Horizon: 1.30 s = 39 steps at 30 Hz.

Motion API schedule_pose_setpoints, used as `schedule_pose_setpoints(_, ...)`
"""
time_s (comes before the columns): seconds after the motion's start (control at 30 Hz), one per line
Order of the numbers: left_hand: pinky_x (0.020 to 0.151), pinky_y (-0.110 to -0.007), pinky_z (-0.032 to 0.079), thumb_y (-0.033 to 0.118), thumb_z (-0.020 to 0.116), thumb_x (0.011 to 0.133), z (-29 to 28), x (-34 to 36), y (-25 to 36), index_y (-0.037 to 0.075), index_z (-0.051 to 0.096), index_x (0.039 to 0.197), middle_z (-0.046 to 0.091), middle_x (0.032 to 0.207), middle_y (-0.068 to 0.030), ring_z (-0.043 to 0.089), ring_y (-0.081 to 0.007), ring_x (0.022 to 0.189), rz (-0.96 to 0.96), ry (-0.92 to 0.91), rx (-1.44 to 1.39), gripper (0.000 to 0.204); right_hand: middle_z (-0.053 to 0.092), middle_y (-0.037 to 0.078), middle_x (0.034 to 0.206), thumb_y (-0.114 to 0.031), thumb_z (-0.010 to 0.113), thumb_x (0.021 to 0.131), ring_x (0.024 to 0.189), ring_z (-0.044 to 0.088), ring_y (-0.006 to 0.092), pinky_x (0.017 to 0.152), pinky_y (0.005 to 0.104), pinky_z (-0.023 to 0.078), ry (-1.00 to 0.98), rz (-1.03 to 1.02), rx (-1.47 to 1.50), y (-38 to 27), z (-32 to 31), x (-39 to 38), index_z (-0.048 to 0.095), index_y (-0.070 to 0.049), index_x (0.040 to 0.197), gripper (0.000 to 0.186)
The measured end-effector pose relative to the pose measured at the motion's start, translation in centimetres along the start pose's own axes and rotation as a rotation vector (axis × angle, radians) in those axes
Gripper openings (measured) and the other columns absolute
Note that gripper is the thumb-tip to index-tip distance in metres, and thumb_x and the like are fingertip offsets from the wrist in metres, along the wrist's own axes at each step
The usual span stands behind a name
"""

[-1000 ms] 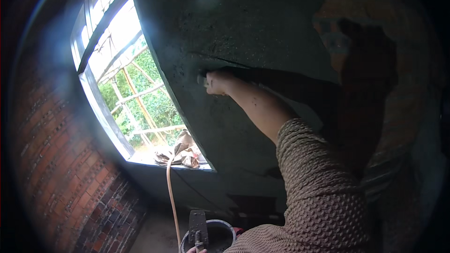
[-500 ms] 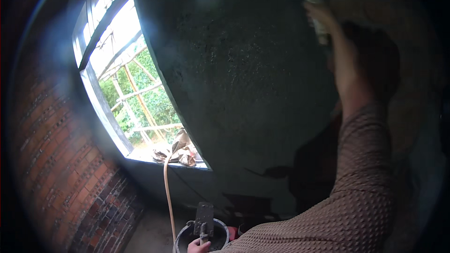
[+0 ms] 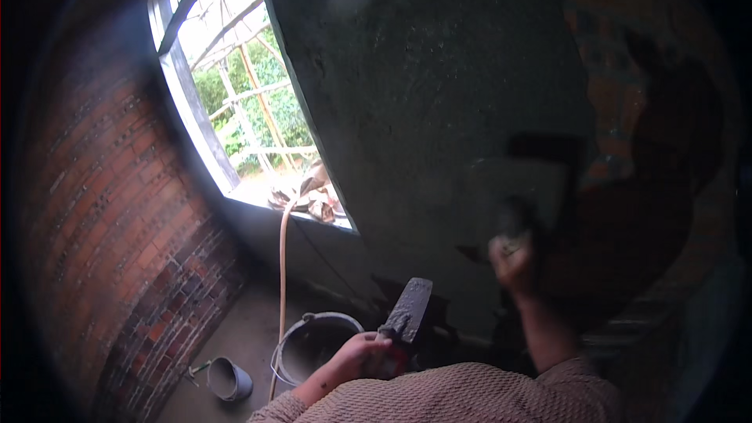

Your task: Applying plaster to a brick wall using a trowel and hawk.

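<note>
My right hand (image 3: 511,260) grips the handle of a square plastering trowel (image 3: 513,180), its blade dim and blurred against the dark plastered wall (image 3: 415,86), left of a patch of exposed brick (image 3: 607,102). Low in the view my left hand (image 3: 364,352) is closed round the handle of a long flat tool (image 3: 411,304) coated with wet grey mortar, held out beside a bucket (image 3: 291,341). A dark red object (image 3: 395,362) behind that hand is partly hidden and cannot be made out.
A bright window (image 3: 278,110) with pole scaffolding and greenery outside has crumpled sacks (image 3: 321,204) on its sill and a pale hose (image 3: 283,282) hanging from it. A brick wall (image 3: 117,172) rises at left; a small grey bucket (image 3: 227,380) stands on the concrete floor (image 3: 192,395).
My right hand went from beside the window up to the wall's upper right, then down to mid-right. My left hand and its tool moved rightward and up in view. The small bucket has come into sight.
</note>
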<state>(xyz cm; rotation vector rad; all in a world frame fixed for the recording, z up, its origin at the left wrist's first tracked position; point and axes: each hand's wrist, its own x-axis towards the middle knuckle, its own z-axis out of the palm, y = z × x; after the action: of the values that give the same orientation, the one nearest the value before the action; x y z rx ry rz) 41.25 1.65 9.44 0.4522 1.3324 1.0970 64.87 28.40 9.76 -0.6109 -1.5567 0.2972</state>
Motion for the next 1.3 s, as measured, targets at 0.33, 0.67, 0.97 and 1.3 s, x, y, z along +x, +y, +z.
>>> schedule_pose_setpoints(0.33,0.049,-0.022,0.037,0.021,0.062,0.084,-10.1,-1.6,-5.5,0.007,0.057,0.084,0.053,0.066,-0.0025,0.045,-0.0096,0.051,0.389,0.574,-0.048,0.015,0.062,0.014,0.067,-0.031,0.061,0.079,0.051,0.058,0.0368,0.046,0.0438,0.045,-1.050,-0.050,-0.162,3.0,10.8,-19.8,0.051,-0.004,0.100,0.036)
schedule_pose_setpoints(0.67,0.068,-0.038,0.049,0.023,0.057,0.081,-34.5,-3.8,-15.9,0.008,0.056,0.102,0.065,0.089,-0.0138,0.062,-0.0300,0.078,-0.003,0.949,0.675,0.026,0.062,0.016,0.079,-0.034,0.055,0.084,0.062,0.060,0.0393,0.051,0.0463,0.046,-1.377,-0.069,-0.272,-8.8,27.9,-28.1,0.047,-0.004,0.106,0.038)
schedule_pose_setpoints(0.97,0.072,-0.028,0.050,0.022,0.063,0.088,-43.5,-1.0,-14.5,0.008,0.049,0.121,0.061,0.102,-0.0127,0.060,-0.0160,0.084,0.384,0.221,-0.869,0.039,0.047,0.021,0.120,-0.045,0.059,0.078,0.103,0.049,0.0331,0.084,0.0427,0.043,-1.508,0.376,0.597,-24.0,46.7,-36.6,0.055,-0.001,0.111,0.056)
schedule_pose_setpoints(1.3,0.069,-0.025,0.052,0.017,0.061,0.088,-53.2,-0.4,-17.0,0.005,0.053,0.121,0.061,0.098,-0.0112,0.060,-0.0158,0.080,0.553,0.522,-0.608,0.036,0.057,0.012,0.099,-0.020,0.059,0.072,0.079,0.053,0.0222,0.073,0.0291,0.045,-1.194,0.661,0.720,-28.4,53.7,-43.5,0.057,-0.001,0.108,0.041)
